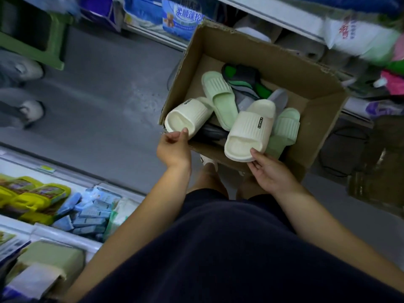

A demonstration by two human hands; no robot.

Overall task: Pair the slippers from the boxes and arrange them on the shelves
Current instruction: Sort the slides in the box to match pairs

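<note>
An open cardboard box (290, 68) stands on the grey floor in front of me. My left hand (173, 147) pinches the toe end of a cream slipper (188, 115) at the box's near left edge. My right hand (270, 169) grips the toe end of a second cream slipper (249, 130) with a black label, lifted over the box's near side. Inside lie two pale green slippers (219, 95) (284, 130), grey slippers (277, 98) and dark grey-and-green ones (241, 77).
A white shelf (288, 20) with bagged goods runs along the upper right. A display bin (65, 204) with yellow and blue packs sits at lower left. Another person's shoes (30, 110) and a green stool (37, 44) are at far left. More boxes (376, 171) stand at right.
</note>
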